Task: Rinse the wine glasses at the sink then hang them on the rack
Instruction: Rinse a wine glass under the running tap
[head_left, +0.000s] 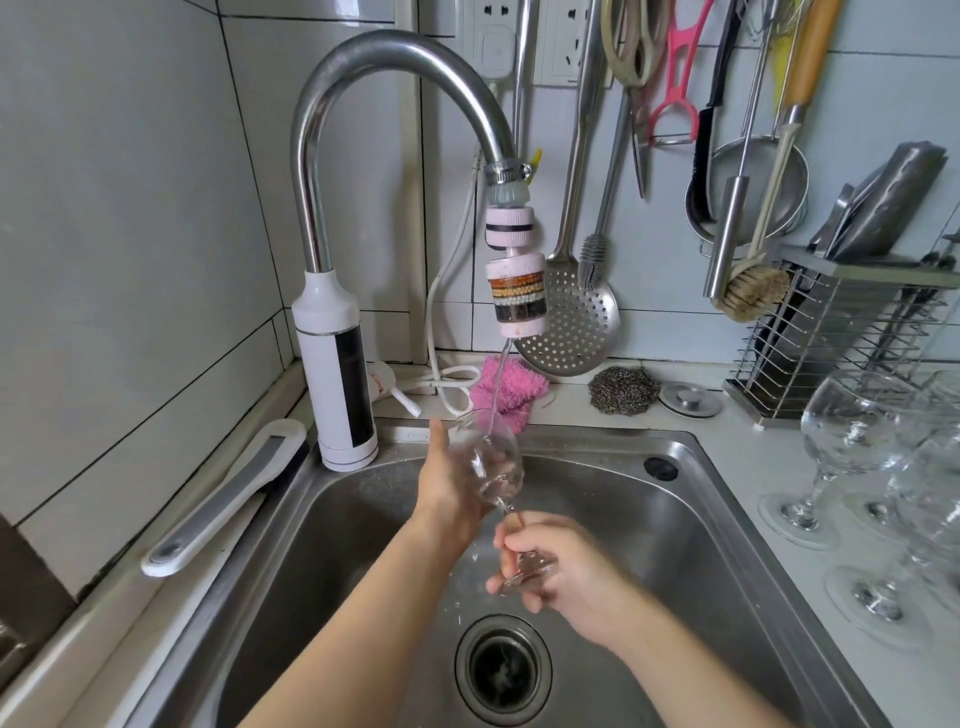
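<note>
At the left, the curved steel tap (363, 67) arches over the stainless sink (701, 519) so its thin stream falls into the clear wine glass (493, 467), tilted mouth-up over the basin's far middle; the left hand (447, 483) cups the bowl, fingers curled behind it, likely steadying it; the right hand (566, 566) pinches stem and foot, probably to turn it; further right, more clear stemmed glasses (852, 441) stand upright on the counter, apparently waiting.

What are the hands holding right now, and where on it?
One wine glass: left hand cups its bowl, right hand grips the stem at the foot.
</note>
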